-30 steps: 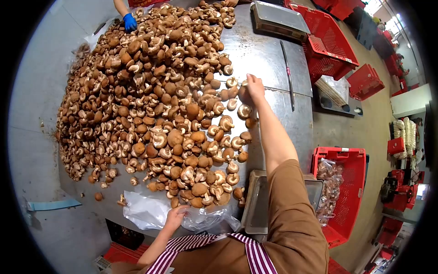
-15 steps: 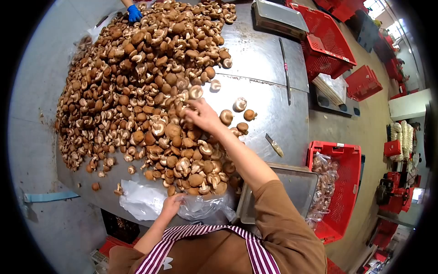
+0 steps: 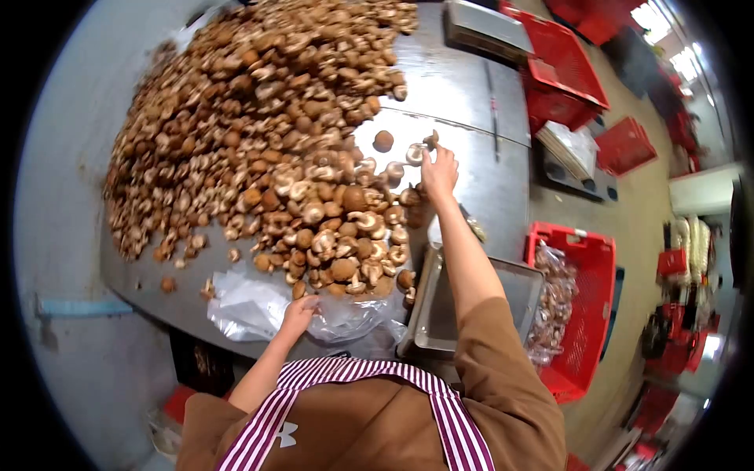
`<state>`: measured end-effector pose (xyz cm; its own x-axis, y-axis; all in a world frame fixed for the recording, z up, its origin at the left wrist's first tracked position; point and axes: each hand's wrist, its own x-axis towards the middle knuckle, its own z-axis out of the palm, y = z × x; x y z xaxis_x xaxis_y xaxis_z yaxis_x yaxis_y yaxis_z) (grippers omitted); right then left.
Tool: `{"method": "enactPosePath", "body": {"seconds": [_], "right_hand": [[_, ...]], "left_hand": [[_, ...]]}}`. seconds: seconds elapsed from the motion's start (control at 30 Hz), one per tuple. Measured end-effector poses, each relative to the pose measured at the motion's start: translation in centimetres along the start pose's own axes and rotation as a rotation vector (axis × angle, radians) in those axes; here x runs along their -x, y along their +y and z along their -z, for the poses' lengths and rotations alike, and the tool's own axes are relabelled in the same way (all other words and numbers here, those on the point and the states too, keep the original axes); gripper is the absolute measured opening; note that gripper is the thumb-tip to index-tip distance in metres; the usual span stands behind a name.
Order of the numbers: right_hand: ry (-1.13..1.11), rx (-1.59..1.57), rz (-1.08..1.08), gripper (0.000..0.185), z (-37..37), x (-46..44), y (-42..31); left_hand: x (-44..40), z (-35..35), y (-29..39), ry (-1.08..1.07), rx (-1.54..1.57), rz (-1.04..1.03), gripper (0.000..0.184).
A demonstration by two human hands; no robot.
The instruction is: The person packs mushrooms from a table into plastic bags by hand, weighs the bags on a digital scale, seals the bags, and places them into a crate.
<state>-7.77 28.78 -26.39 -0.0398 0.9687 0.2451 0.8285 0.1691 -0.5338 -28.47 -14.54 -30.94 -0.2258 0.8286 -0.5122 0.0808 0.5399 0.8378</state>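
A large heap of brown shiitake mushrooms (image 3: 236, 149) covers much of the metal table. At the near edge of the heap, my left hand (image 3: 298, 315) is closed on the rim of a clear plastic bag (image 3: 345, 318), with mushrooms lying at its mouth. My right hand (image 3: 440, 171) reaches over the table to the right of the heap. Its fingertips are closed about a brown mushroom (image 3: 430, 139). Just left of them lies a pale mushroom (image 3: 415, 154), stem side up, and another brown mushroom (image 3: 383, 141) sits farther left.
Under my right forearm stands a metal tray (image 3: 495, 286), near a knife (image 3: 473, 224) partly behind the arm. Bagged mushrooms (image 3: 554, 306) fill part of a red crate (image 3: 585, 314). A dark thin rod (image 3: 493, 110) lies on the table. Another tray (image 3: 487, 30) stands at the back.
My right hand has moved from the heap to the right, onto the loose mushrooms. My left hand keeps its hold on the bag. The other person's blue-gloved hand at the top is out of view.
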Motion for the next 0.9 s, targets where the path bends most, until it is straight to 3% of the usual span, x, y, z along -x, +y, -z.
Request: {"method": "enactPosePath", "body": {"seconds": [0.03,0.07,0.1,0.13,0.17,0.2,0.23,0.27,0.3,0.37,0.5,0.73,0.9], "right_hand": [[-0.309,-0.122,-0.404,0.037,0.5,-0.6,1.1],[-0.522,0.317,0.011,0.03,-4.8,0.0,5.7],[-0.392,-0.074,-0.337,0.028,-7.6,1.4,5.7],[-0.125,-0.489,-0.616,0.027,-10.0,2.7,5.7],[-0.386,-0.223,-0.348,0.027,-5.5,3.5,1.5],[-0.546,0.009,-0.027,0.028,-0.4,4.4,-3.0],[-0.458,-0.057,-0.248,0.029,-3.6,4.5,-4.2],[-0.632,-0.174,-0.134,0.039,2.1,5.6,-6.2],[-0.539,-0.123,-0.012,0.053,2.9,7.7,-7.5],[-0.709,-0.184,0.063,0.068,4.0,8.2,-9.0],[-0.623,-0.225,0.227,0.068,0.6,9.7,-7.5],[-0.703,-0.37,0.197,0.065,1.2,9.6,-7.9],[-0.629,-0.128,0.327,0.068,0.2,10.3,-7.7]], "left_hand": [[0.4,0.4,0.1,0.028,0.0,-0.023,0.026],[0.0,0.2,0.2,0.016,0.003,-0.06,0.026],[-0.3,0.4,-0.4,-0.01,0.041,0.025,0.026],[-0.8,0.1,-0.3,-0.043,0.106,-0.025,0.027],[-1.6,1.0,-3.6,-0.054,0.137,-0.084,0.028],[-1.1,0.5,-0.8,-0.063,0.077,-0.095,0.027],[-1.6,1.3,-2.4,-0.059,0.042,-0.085,0.026],[-1.8,2.0,-2.0,-0.151,0.003,0.009,0.025],[-2.2,2.0,-1.7,-0.151,-0.028,0.034,0.025],[-3.0,0.5,-0.9,-0.121,-0.049,0.046,0.024],[-4.4,-1.0,-0.2,-0.084,-0.077,0.069,0.024],[-5.4,-0.9,0.1,-0.039,-0.109,0.101,0.022],[-5.7,-0.8,0.1,-0.009,-0.106,0.116,0.022]]}}
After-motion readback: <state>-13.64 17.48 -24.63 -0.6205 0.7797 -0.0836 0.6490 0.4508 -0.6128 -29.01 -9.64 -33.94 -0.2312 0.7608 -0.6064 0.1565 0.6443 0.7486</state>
